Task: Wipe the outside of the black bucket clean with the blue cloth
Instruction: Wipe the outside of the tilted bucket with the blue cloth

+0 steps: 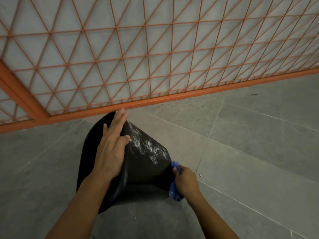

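The black bucket point(146, 169) lies on its side on the grey floor, its rim toward the left and its base toward the right. White smears streak its upper outer wall. My left hand point(112, 144) rests flat over the rim, fingers stretched out and pressing on the bucket. My right hand point(186, 183) is closed around the bunched blue cloth point(175, 192) and holds it against the bucket's base end at the right. Part of the cloth sticks out above and below my fist.
An orange metal mesh fence point(155, 66) with a solid orange bottom rail point(172, 97) runs across just behind the bucket. Grey floor tiles point(250, 135) spread to the right and front, with a few small white specks near the bucket.
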Available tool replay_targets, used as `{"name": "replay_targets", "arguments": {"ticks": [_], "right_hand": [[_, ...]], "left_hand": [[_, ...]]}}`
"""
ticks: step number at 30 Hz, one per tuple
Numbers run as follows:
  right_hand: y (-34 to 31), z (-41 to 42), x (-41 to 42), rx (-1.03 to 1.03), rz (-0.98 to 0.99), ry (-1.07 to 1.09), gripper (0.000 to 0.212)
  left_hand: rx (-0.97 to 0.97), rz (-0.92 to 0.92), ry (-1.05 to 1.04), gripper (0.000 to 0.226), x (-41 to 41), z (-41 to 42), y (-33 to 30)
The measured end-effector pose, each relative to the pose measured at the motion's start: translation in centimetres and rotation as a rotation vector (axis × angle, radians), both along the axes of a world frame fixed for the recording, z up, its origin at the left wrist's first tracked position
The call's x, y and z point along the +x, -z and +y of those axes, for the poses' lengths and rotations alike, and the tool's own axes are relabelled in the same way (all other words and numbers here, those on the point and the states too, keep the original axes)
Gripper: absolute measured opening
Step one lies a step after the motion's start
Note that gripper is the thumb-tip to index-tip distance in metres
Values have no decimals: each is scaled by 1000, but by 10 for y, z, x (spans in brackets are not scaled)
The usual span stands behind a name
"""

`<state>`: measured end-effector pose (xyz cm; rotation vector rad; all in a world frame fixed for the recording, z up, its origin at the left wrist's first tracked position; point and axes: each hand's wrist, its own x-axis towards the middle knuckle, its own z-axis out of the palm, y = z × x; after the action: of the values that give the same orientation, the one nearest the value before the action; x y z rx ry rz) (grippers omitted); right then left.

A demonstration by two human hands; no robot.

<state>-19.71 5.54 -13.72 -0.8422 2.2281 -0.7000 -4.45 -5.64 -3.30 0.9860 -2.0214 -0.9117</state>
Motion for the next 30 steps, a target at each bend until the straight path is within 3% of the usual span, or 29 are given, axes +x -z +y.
{"name": "replay_targets", "arguments": {"ticks": [6, 12, 16, 20, 23, 25, 28, 30], "right_hand": [[-16, 9, 10, -284, -18, -101, 23], [5, -9, -9, -171, -9, -11, 23], [1, -5, -6, -235, -39, -39, 22], [1, -3, 7, -269, -67, -15, 36], [-11, 1, 24, -246, -63, 69, 40], [-31, 11, 45, -375, -116, 77, 40], [-67, 18, 78, -674, -145, -106, 43], [-69, 6, 77, -724, -92, -196, 44]], "left_hand": [[-5, -10, 22, 67, -2, 2, 1], [-101, -72, 2, 66, -8, 2, -5], [-52, 20, -9, 42, -8, -16, -10], [37, -51, -2, 68, -6, -20, -4], [38, -111, -9, 73, -8, -20, -5], [36, -113, -15, 71, -10, -19, -5], [35, -71, -20, 59, -5, -20, 0], [49, -41, -44, 56, 2, -24, 3]]}}
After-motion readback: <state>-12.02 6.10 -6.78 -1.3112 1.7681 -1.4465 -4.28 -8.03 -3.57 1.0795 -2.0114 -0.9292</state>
